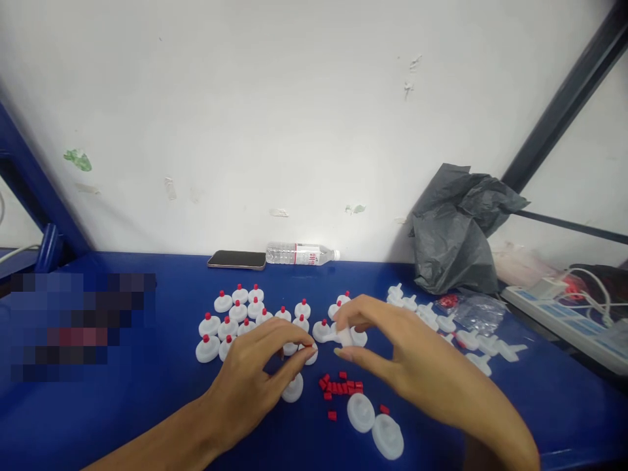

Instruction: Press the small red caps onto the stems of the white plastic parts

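My left hand [262, 369] is closed in a pinch, thumb and forefinger meeting on a small red cap [314, 346] that is mostly hidden by the fingertips. Just below them shows a round white plastic lid [309, 356]. My right hand [377, 337] is curled with thumb and fingers around a white plastic piece [345, 336]; its full shape is partly covered. Between the hands and nearer me lies a cluster of loose red caps [339, 388]. Several white lids with red caps on top [207, 348] stand upright beyond and left of my left hand.
Bare white lids [360, 413] lie at the front, and white pieces with spouts [426, 315] are at the right. A phone [237, 260] and a plastic bottle [301, 254] rest against the wall. A grey bag [454, 229] and power strip [559, 320] occupy the right side.
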{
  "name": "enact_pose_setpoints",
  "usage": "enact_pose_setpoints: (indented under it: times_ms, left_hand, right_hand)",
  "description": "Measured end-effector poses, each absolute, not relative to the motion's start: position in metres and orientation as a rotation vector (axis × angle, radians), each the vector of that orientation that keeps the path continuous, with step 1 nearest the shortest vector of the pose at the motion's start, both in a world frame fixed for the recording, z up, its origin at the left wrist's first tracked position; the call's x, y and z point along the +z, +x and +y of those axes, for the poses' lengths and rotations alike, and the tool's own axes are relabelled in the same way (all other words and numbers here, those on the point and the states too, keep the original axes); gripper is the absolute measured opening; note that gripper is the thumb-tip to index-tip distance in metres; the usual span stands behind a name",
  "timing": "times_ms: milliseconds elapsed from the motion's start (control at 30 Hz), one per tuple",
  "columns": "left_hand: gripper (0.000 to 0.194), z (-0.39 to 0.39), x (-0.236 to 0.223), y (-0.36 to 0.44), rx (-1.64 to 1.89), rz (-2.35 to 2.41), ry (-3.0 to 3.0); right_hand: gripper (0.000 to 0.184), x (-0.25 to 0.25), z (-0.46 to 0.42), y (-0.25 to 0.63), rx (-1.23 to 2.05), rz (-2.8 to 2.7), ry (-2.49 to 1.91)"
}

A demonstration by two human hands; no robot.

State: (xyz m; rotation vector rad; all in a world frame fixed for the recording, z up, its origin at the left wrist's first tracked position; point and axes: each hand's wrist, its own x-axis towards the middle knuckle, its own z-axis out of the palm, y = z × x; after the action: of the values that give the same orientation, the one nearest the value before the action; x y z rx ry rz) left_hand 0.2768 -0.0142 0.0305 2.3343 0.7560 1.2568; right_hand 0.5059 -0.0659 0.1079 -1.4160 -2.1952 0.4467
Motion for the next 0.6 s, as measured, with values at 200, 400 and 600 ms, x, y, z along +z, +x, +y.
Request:
enact_pose_setpoints:
  times_ms: [200, 400, 600]
  left_hand:
    - [0.016, -0.0132, 0.0344, 0.2778, 1.358, 0.627, 2.32]
    - [0.01, -0.014, 0.0368, 0.2778, 1.342, 0.733, 2.2]
    - [0.01, -0.0138, 0.0338, 0.2757, 1.445, 0.689, 2.149]
  right_hand:
    - [0.02, 0.1053, -0.0644, 0.4931, 0.404, -2.234, -1.341]
    - [0.019, 0.1038, -0.0637, 0.4935, 0.353, -2.22, -1.352]
    - [0.026, 0.1031, -0.0642, 0.4944, 0.386, -2.222, -1.43]
